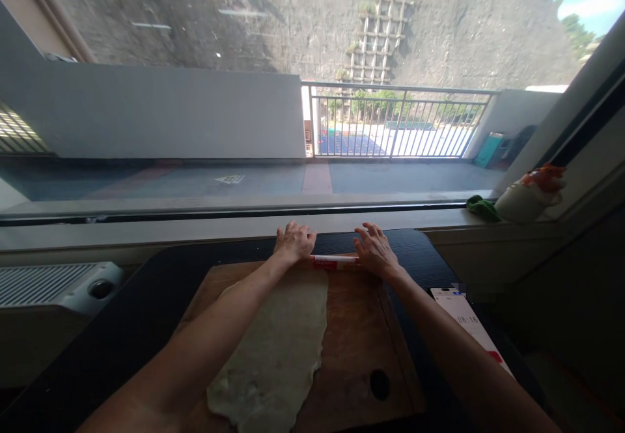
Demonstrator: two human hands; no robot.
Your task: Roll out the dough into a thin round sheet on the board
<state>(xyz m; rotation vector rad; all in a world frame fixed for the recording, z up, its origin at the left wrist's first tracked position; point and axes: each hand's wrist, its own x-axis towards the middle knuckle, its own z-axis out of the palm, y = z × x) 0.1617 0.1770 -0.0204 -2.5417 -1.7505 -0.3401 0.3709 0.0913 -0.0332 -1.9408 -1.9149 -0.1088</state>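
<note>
A large thin sheet of dough (278,338) lies on a wooden board (359,348), its edge uneven and its near end slightly wrinkled. Across the far end of the dough runs a rolling pin (336,262), whose visible middle carries white and red print. My left hand (294,243) rests over the pin's left end, palm down, fingers loosely bent and pointing away from me. On the right end lies the palm of my right hand (375,249), with its fingers raised and apart. Neither hand wraps its fingers round the pin, and both cover its ends.
The board sits on a black table (161,290) against a window sill (234,231). A phone (466,322) showing a timer lies beside my right forearm. On the sill stand a pale pot (522,202) and a green cloth-like thing (482,208). A white heater (63,284) is at left.
</note>
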